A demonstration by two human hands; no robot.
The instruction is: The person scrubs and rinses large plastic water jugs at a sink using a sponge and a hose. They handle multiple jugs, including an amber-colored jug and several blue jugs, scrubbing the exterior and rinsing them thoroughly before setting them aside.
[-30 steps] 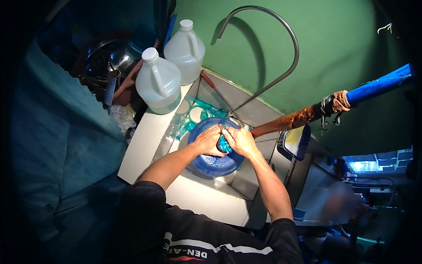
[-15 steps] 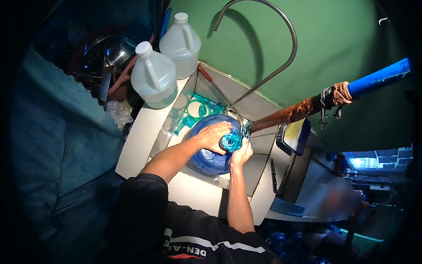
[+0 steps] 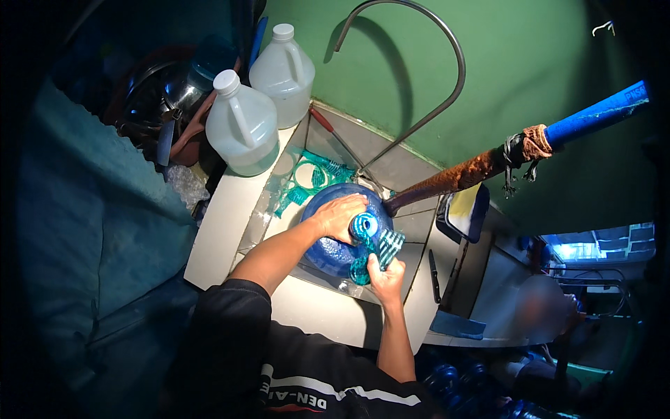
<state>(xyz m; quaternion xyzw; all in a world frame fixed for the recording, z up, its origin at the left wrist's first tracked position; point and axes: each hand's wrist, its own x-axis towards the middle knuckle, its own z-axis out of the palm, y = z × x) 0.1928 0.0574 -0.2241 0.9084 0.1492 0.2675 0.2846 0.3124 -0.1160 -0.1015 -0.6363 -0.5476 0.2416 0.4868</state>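
A large, round blue bottle (image 3: 328, 257) stands in a tiled basin (image 3: 413, 260), its neck (image 3: 363, 225) pointing up toward the viewer, directly between the person's two bare hands. The left hand (image 3: 340, 215) is clamped around the left side of the neck, its palm over the bottle's shoulder. The right hand (image 3: 387, 278), apart from the left and nearer, on the right, is closed on a strip of teal film (image 3: 391, 246) that trails beside the neck. On the far right side of the bottle, a thick brown-wrapped pole (image 3: 453, 183) slants down to its edge, and whether they touch is unclear; the pole's upper end is blue. At the far left of the basin lie crumpled teal film scraps (image 3: 324, 170). Two translucent handled jugs (image 3: 244, 136), white-capped and partly filled, stand farther left on the pale ledge (image 3: 225, 230). A red-handled tool (image 3: 322, 120) leans in the far corner, near a curved metal pipe (image 3: 459, 73) set against the green wall (image 3: 537, 59). To the right, a black-handled knife (image 3: 434, 276) lies on the ledge, with a dark container (image 3: 464, 213) showing yellow and white just beyond. The bottle is glossy and see-through, with textured shoulders; its neck shows a pale blue-and-white ring around a small dark centre. The left hand hides part of its top.
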